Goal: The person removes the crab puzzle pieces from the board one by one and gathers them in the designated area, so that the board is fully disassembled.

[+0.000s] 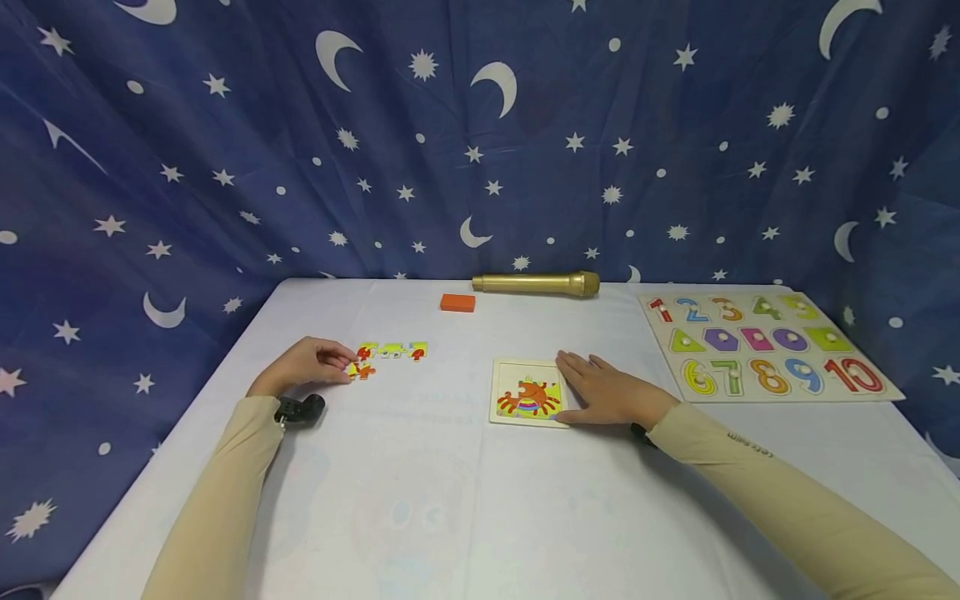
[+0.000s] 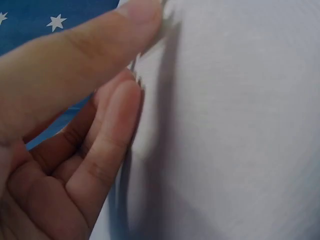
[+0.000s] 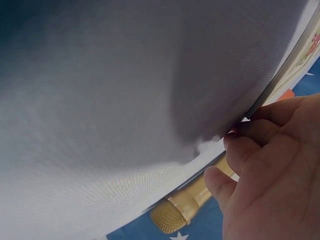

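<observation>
Slip risked by edge pinch
Orange-yellow jigsaw piece (image 1: 365, 372) pinched by left fingers (image 1: 330, 347); square cream wooden tray (image 1: 495, 393) could be shoved by straight right fingers (image 1: 577, 377) touching it.

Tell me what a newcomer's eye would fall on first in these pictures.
Probably the dark blue cloth with white moons and stars, hanging behind the white table. Then the pale rectangular board of colourful numbers and shapes on the table's right, and the long gold microphone at the back. Mid-table, the right hand touches a square cream-framed crab puzzle.
</observation>
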### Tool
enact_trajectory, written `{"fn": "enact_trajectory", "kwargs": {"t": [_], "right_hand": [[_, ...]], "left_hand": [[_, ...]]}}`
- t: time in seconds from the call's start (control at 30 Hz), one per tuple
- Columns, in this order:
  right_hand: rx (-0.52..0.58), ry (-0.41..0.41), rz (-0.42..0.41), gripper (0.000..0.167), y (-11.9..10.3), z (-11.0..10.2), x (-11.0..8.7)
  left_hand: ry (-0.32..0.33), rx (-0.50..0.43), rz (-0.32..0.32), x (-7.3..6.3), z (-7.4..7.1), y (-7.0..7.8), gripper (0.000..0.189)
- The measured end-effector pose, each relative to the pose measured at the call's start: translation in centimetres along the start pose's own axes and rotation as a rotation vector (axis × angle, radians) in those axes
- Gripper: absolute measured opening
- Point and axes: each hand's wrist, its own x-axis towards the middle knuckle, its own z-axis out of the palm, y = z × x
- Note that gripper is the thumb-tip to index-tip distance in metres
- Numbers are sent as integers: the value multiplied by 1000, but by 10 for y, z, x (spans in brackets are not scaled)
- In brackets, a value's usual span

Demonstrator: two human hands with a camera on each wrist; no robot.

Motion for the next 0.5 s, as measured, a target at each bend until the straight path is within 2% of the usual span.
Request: {"fn": "enact_trajectory", "kwargs": {"t": [0.17, 0.4, 0.5], "right_hand": [[8, 1, 6, 97, 0, 0, -1], [13, 6, 2, 98, 2, 3, 0], [9, 8, -4, 98, 2, 3, 0]], "left_hand": [[13, 16, 8, 1, 0, 0, 43], [42, 79, -5, 2, 5, 5, 35], [47, 91, 9, 3, 4, 4, 33]]}}
